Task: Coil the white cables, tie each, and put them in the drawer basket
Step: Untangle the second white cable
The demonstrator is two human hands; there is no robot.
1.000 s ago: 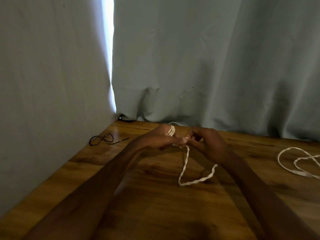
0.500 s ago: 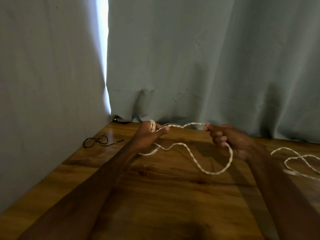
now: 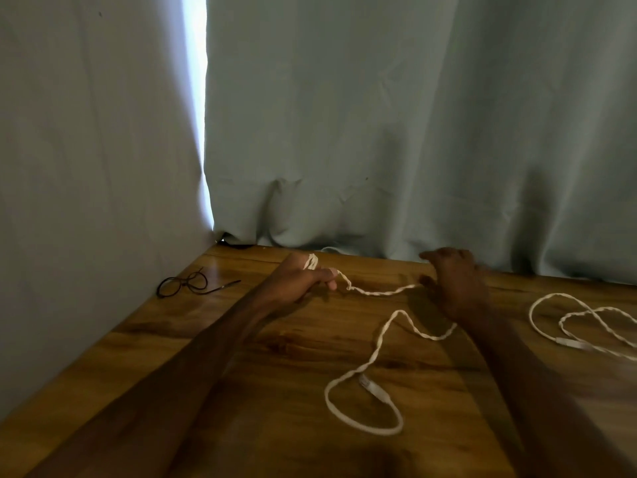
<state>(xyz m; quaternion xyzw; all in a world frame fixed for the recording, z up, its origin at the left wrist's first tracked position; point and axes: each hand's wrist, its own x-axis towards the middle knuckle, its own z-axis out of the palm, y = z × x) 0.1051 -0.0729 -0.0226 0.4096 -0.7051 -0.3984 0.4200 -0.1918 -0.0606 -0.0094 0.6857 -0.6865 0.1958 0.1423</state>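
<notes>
My left hand [image 3: 299, 279] is closed around one end of a white braided cable [image 3: 377, 353], with a few turns wound over its fingers. From there the cable runs right to my right hand [image 3: 455, 284], which pinches it near the curtain. Below that hand the rest trails down across the wooden table [image 3: 275, 391] and ends in a loose loop with its plug near the front. A second white cable [image 3: 582, 326] lies in loose loops at the right edge of the table. No drawer basket is in view.
A thin black wire [image 3: 188, 282] curled into small loops lies at the table's far left. Grey-blue curtains [image 3: 396, 132] hang along the back and left edges of the table, with a bright gap between them.
My hands have drawn apart from a joined position. The cable's free length has dropped onto the table and spread into a long trail with a loop near the front.
</notes>
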